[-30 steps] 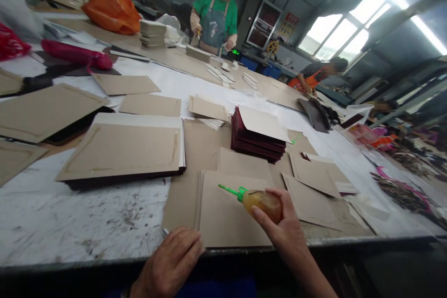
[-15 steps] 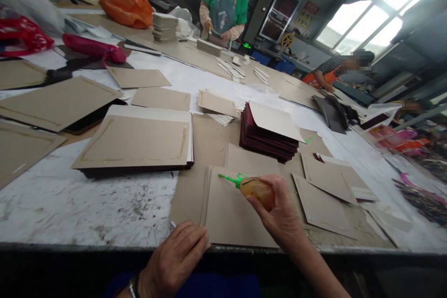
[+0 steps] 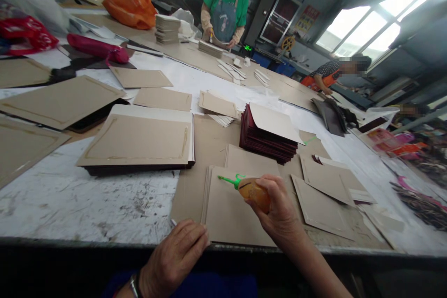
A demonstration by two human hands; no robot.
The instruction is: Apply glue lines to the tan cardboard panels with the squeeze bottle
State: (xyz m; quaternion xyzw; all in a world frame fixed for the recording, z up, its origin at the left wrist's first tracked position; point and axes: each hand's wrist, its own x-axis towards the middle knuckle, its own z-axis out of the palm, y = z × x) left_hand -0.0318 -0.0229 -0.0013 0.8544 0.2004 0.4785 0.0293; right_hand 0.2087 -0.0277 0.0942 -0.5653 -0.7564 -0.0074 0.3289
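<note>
In my right hand (image 3: pixel 281 209) is a glue bottle (image 3: pixel 254 192), amber in colour with a green nozzle pointing left, my fingers wrapped round it. Its tip hovers at or just over the upper left part of a beige cardboard sheet (image 3: pixel 240 221); I cannot tell if it touches. My left hand (image 3: pixel 179 253) rests at the table's front edge, fingers curled together beside the sheet's lower left corner. A small white bit shows by its knuckles, and whatever the fingers hold is hidden. Behind the sheet lies another cardboard piece (image 3: pixel 251 160).
A stack of maroon-edged covers (image 3: pixel 268 137) stands behind the bottle. To the left is a pile topped by a glue-lined board (image 3: pixel 139 142); more boards (image 3: pixel 324 205) lie right. Across the table a co-worker in a green shirt (image 3: pixel 225 9) handles a piece, near an orange bag (image 3: pixel 131 4).
The bottle has tilted a little in my right hand, its tip staying near the same spot. My left hand has hardly moved. The view has shifted slightly.
</note>
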